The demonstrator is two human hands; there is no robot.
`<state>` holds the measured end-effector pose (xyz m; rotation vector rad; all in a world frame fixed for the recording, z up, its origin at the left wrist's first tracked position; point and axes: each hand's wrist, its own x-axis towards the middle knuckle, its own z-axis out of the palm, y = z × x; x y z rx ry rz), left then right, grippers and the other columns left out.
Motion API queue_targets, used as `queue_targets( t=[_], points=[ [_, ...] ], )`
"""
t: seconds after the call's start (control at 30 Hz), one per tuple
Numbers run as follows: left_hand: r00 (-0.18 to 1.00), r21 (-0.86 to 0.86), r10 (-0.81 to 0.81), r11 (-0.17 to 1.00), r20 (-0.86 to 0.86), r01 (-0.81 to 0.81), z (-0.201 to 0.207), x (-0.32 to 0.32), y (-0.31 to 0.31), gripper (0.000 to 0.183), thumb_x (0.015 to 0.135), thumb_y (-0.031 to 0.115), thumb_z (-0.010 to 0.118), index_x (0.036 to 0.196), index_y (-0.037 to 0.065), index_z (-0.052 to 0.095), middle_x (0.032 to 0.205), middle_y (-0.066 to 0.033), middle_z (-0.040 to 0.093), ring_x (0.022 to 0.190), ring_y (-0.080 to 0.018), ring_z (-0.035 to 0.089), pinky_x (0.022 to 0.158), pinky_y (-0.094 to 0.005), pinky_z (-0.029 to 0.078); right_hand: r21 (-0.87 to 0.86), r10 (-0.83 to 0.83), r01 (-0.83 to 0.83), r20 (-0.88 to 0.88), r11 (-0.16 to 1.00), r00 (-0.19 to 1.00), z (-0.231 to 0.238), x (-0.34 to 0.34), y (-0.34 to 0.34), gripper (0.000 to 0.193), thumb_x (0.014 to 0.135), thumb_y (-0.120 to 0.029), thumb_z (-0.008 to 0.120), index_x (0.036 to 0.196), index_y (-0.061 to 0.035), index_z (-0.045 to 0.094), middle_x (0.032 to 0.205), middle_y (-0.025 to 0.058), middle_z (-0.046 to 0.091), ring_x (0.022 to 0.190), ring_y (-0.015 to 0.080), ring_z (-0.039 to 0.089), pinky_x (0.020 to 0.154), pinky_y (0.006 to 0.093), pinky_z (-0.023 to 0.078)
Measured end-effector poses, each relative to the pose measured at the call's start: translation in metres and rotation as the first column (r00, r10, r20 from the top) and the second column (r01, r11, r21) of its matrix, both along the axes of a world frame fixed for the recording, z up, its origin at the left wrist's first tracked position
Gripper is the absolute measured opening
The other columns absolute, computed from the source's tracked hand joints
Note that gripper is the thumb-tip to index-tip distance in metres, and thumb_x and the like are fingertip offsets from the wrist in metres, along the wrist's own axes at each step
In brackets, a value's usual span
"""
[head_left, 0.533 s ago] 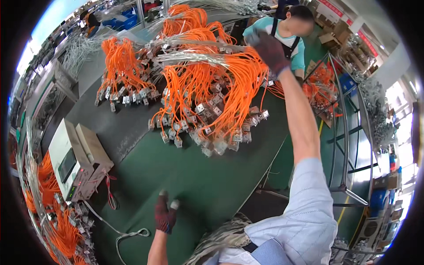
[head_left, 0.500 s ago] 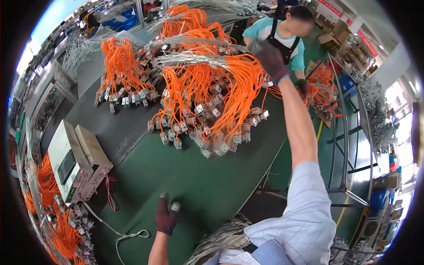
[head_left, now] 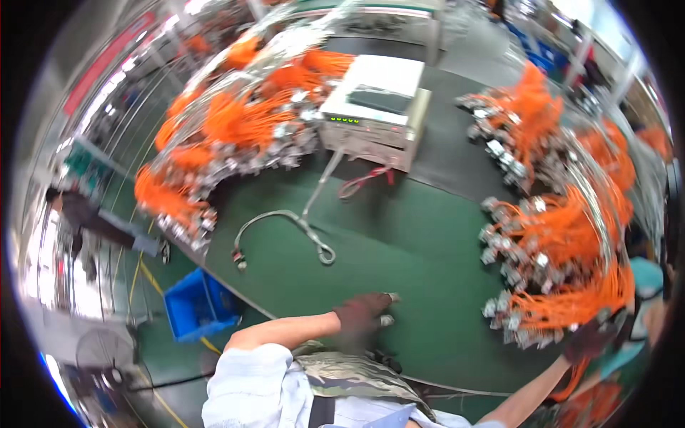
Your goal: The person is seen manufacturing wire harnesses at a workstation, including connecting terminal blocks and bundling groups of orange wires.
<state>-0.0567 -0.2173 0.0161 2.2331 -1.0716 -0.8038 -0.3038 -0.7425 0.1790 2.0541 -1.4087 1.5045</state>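
Note:
My left hand [head_left: 364,314], in a dark red glove with pale fingertips, hovers over the green tabletop near its front edge. Its thumb and finger are apart and nothing is between them; the hand is blurred. At the far right, my right hand [head_left: 591,337], gloved alike, is at the end of a bundle of orange cables [head_left: 571,303] with metal connectors. Its fingers are too smeared to show whether they grip the cables. More orange cable bundles [head_left: 564,228] with silvery wires lie beyond it. A white box-shaped tester [head_left: 374,107] stands at the back with a grey lead [head_left: 310,232].
Another heap of orange cables [head_left: 250,118] lies at the back left. A blue crate [head_left: 196,307] stands on the floor left of the green table [head_left: 421,250]. A co-worker [head_left: 646,285] is close by my right hand; another person [head_left: 93,217] is off to the left.
The view has swung left, so the tester now sits at the back middle and the cable bundles at the right. My right hand remains by the bundles; my left stays open over the table.

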Motion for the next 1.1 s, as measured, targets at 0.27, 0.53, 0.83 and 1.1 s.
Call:
queue_targets(
  t=[0.27, 0.53, 0.83, 1.1],
  points=[
    [0.960, -0.095, 0.263, 0.963, 0.101, -0.254, 0.022, 0.044, 0.056, 0.064, 0.100, 0.034, 0.073, 0.154, 0.007, 0.051, 0.142, -0.0263, 0.062, 0.130, -0.0463, 0.060, 0.111, -0.0524, 0.050, 0.348, 0.806, -0.937, 0.553, 0.004, 0.209, -0.052, 0.165, 0.207, 0.027, 0.105, 0.002, 0.060, 0.132, 0.0010, 0.066, 0.118, 0.0065, 0.072, 0.108, 0.0169, 0.067, 0.099, 0.0333, 0.054],
    [0.744, -0.188, 0.620, 0.785, 0.250, -0.591, 0.056, 0.145, 0.189, 0.065, 0.093, 0.029, 0.078, 0.150, 0.006, 0.056, 0.138, -0.0260, 0.065, 0.129, -0.0452, 0.062, 0.108, -0.0509, 0.053, 0.541, 0.639, -0.689, 0.756, -0.483, 0.145, -0.099, 0.288, 0.397, 0.027, 0.104, -0.006, 0.066, 0.130, -0.0004, 0.067, 0.106, 0.0055, 0.075, 0.095, 0.0166, 0.069, 0.090, 0.0331, 0.057],
    [0.311, -0.376, 0.670, 0.674, 0.675, -0.636, 0.086, 0.223, 0.422, 0.060, 0.094, 0.030, 0.077, 0.144, 0.001, 0.059, 0.136, -0.0240, 0.066, 0.124, -0.0458, 0.064, 0.109, -0.0522, 0.051, 0.685, 0.938, -0.701, -0.075, -0.199, -0.338, -0.118, 0.400, 0.593, 0.051, 0.086, -0.017, 0.081, 0.133, -0.0065, 0.065, 0.117, 0.0190, 0.070, 0.107, 0.0428, 0.066, 0.096, 0.0532, 0.054],
    [-0.055, -0.427, 0.494, 0.686, 0.868, -0.589, 0.191, 0.323, 0.520, 0.052, 0.090, 0.020, 0.076, 0.136, 0.000, 0.062, 0.126, -0.0225, 0.067, 0.115, -0.0435, 0.064, 0.101, -0.0511, 0.051, 0.696, 0.975, -0.696, 0.028, -0.178, -0.222, -0.093, 0.488, 0.635, 0.046, 0.087, -0.015, 0.079, 0.131, -0.0063, 0.068, 0.119, 0.0190, 0.074, 0.108, 0.0400, 0.072, 0.092, 0.0485, 0.059]
  ],
)
